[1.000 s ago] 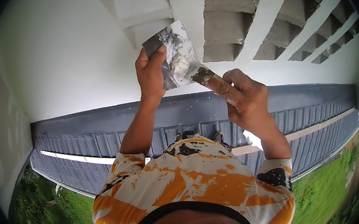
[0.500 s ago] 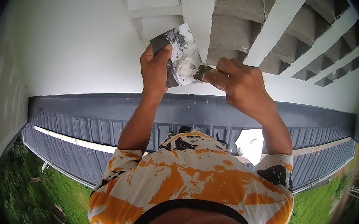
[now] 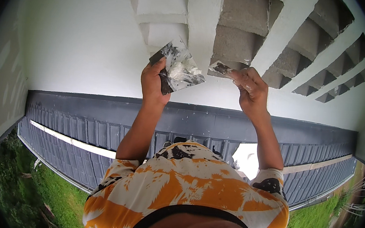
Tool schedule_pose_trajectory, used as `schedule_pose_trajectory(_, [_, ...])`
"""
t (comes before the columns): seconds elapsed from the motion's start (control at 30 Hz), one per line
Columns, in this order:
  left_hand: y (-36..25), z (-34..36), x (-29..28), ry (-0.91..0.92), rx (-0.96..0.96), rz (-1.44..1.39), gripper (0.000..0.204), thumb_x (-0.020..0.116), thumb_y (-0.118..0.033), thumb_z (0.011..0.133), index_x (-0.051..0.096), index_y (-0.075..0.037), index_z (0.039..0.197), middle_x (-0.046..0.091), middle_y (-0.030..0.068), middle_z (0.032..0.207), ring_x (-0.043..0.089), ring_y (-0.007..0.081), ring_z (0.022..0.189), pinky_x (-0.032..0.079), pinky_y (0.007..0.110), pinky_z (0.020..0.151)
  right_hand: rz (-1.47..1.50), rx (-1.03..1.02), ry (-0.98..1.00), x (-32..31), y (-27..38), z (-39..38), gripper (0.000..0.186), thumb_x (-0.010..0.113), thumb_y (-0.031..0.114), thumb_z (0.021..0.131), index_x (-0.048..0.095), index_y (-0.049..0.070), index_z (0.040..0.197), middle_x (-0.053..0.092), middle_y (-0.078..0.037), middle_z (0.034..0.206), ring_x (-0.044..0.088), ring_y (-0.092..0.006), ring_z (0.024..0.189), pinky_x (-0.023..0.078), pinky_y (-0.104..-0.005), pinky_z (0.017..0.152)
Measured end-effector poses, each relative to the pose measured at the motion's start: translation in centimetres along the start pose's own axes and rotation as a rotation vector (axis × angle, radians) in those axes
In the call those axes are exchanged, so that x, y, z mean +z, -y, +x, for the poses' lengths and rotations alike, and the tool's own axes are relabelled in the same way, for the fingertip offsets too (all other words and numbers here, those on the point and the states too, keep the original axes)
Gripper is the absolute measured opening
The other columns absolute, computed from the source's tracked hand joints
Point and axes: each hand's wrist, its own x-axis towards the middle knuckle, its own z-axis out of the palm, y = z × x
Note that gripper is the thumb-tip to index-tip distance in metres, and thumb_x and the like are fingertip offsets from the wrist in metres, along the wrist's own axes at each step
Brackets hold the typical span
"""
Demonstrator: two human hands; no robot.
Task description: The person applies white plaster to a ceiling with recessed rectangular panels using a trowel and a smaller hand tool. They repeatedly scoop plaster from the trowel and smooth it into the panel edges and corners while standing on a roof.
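Note:
My left hand [image 3: 154, 82] is closed on the dark edge of a flat, square plate [image 3: 173, 53] that is smeared with white. A lump of white filler paste [image 3: 181, 70] lies on the plate's face. To the right, my right hand [image 3: 253, 91] pinches a small putty knife [image 3: 222, 68], its blade pointing left and coated with paste. Blade and plate are apart. Just beyond the knife is a grey recess [image 3: 233, 44] of the vent-block wall, set between white-painted ribs [image 3: 202, 23].
Smooth white wall [image 3: 79, 42] spreads to the left, and more grey recesses [image 3: 306, 40] run off to the right. Beneath my arms lies a dark ribbed metal roof [image 3: 80, 126] with a long wooden batten [image 3: 74, 142]. A white container [image 3: 246, 159] stands by my right elbow. Grass [image 3: 58, 190] shows far below.
My right hand has moved right, taking the putty knife off the plate and near the grey recess. The paste now sits as a thicker lump. My left hand with the plate has shifted slightly down.

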Motion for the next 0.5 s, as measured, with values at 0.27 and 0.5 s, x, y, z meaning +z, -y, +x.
schedule_pose_trajectory(0.27, [-1.1, -0.4, 0.7, 0.085, 0.162, 0.233, 0.026, 0.058, -0.006, 0.091, 0.058, 0.006, 0.114, 0.065, 0.0105, 0.102, 0.066, 0.0189, 0.087, 0.055, 0.033, 0.077, -0.255, -0.179, 0.226, -3.1, 4.0, 2.2, 0.045, 0.07, -0.006, 0.061, 0.073, 0.015, 0.101, 0.052, -0.002, 0.076, 0.06, -0.0182, 0.07, 0.048, -0.0328, 0.051])
schedule_pose_trajectory(0.5, [-1.7, 0.4, 0.0, 0.047, 0.168, 0.211, 0.022, 0.059, -0.005, 0.092, 0.06, 0.005, 0.111, 0.066, 0.0101, 0.098, 0.066, 0.0177, 0.082, 0.056, 0.032, 0.073, -0.174, -0.108, 0.242, -1.5, 3.1, 2.7, 0.038, 0.067, -0.008, 0.071, 0.073, 0.012, 0.102, 0.058, -0.003, 0.077, 0.06, -0.0206, 0.065, 0.048, -0.0349, 0.054])
